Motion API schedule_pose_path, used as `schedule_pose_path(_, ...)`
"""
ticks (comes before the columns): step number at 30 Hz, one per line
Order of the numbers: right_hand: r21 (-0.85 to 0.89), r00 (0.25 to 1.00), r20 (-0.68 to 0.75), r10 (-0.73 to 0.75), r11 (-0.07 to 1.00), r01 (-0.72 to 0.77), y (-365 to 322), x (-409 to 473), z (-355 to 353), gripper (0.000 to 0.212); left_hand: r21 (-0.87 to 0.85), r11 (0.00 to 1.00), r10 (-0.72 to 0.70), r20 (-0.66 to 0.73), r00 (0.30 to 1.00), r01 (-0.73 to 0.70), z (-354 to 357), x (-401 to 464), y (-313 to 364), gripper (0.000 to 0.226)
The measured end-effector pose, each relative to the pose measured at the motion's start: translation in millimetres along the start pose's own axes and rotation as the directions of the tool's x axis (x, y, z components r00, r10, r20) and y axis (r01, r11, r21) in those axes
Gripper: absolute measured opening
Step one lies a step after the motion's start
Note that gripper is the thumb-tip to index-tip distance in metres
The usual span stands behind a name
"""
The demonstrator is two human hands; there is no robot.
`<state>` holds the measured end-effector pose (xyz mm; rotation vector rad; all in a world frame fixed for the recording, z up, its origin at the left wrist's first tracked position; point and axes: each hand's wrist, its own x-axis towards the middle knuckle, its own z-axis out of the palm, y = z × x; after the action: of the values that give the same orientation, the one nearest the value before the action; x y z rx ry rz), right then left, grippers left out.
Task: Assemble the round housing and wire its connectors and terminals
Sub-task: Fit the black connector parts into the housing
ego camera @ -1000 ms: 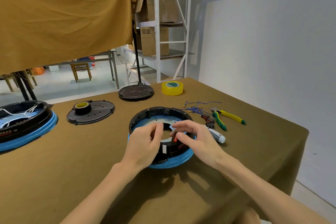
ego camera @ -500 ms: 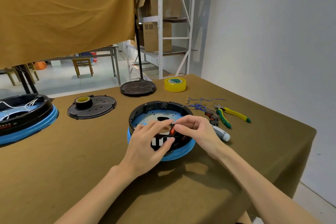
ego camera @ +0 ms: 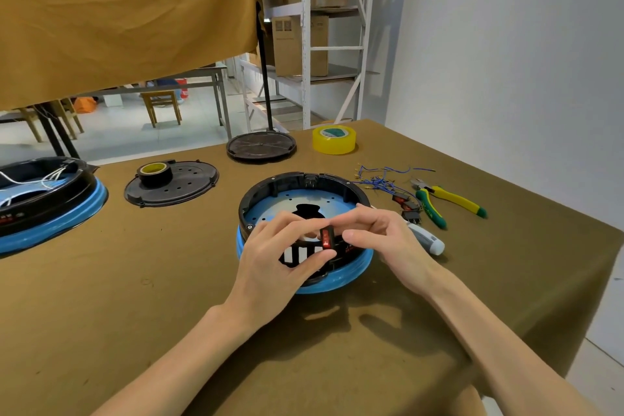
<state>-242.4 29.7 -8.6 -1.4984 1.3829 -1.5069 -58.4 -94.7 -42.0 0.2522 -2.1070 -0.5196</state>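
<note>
Where the round housing (ego camera: 304, 192) sits near the middle of the worktop (ego camera: 135, 280), both hands meet over its near rim. The left hand (ego camera: 270, 260) curls around the near wall, thumb on the outside and fingers reaching over the rim. The right hand (ego camera: 385, 236) pinches a small red rocker switch (ego camera: 327, 236) between its fingers, holding it against the rim just beside the left fingertips. Blue wires (ego camera: 381, 179), spare switches (ego camera: 407, 206), green-and-yellow pliers (ego camera: 445, 203) and a white screwdriver (ego camera: 427, 240) lie to the right of the housing. A yellow tape roll (ego camera: 334, 139) stands beyond it.
</note>
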Motion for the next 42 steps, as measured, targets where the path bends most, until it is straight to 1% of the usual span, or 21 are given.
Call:
schedule_pose_path(5,-0.018,0.999,0.035,0.001,1.0,0.0,-0.6,-0.1,-2.0,0.031,-0.027,1.0,-0.016,-0.016,1.0,0.016,-2.2,2.0,5.6,0.043)
schedule_pose_path(8,-0.037,0.999,0.045,-0.004,0.999,0.006,-0.7,-0.3,-2.2,0.032,-0.022,1.0,-0.012,-0.013,1.0,0.012,-4.0,2.4,7.3,0.046)
schedule_pose_path(13,-0.002,0.998,0.056,-0.015,1.0,0.015,-2.1,-1.4,-0.6,0.037,-0.016,1.0,-0.001,-0.022,1.0,0.0,-4.5,4.4,10.3,0.045)
schedule_pose_path(15,-0.011,0.998,0.053,-0.018,1.0,0.019,-1.8,-1.6,-0.5,0.035,-0.016,1.0,-0.002,-0.015,1.0,0.001,-5.6,4.4,10.0,0.045)
schedule_pose_path(19,-0.055,0.999,0.051,-0.013,0.998,0.016,-0.7,-1.9,-1.9,0.027,-0.027,1.0,-0.009,-0.001,1.0,0.009,-7.2,4.4,9.3,0.047)
schedule_pose_path(24,-0.127,0.999,0.051,0.008,0.992,-0.002,-3.8,-2.1,-1.9,0.028,-0.034,0.999,-0.009,-0.003,1.0,0.009,-6.4,3.6,9.1,0.047)
schedule_pose_path(27,-0.164,0.999,0.048,-0.019,0.986,0.026,-5.8,-2.9,0.6,0.028,-0.042,0.999,-0.009,-0.002,1.0,0.009,-7.1,3.3,8.7,0.046)
schedule_pose_path(30,-0.209,0.998,0.05,-0.043,0.977,0.053,-7.2,-2.0,1.8,0.035,-0.041,0.999,-0.012,0.005,1.0,0.013,-7.6,2.7,8.3,0.046)
schedule_pose_path(34,-0.259,0.999,0.043,-0.031,0.965,0.041,-3.1,-2.5,-2.1,0.027,-0.024,0.999,-0.027,0.026,0.999,0.027,-8.6,2.7,8.0,0.046)
schedule_pose_path(39,-0.377,0.997,0.036,-0.07,0.923,0.079,-3.9,0.3,2.4,0.033,0.011,1.0,0.023,0.08,0.996,-0.024,-13.9,1.5,8.6,0.042)
schedule_pose_path(42,-0.342,0.994,0.027,-0.11,0.933,0.112,-4.9,-0.7,5.6,0.028,0.028,0.999,0.029,0.073,0.997,-0.031,-15.3,0.5,10.5,0.042)
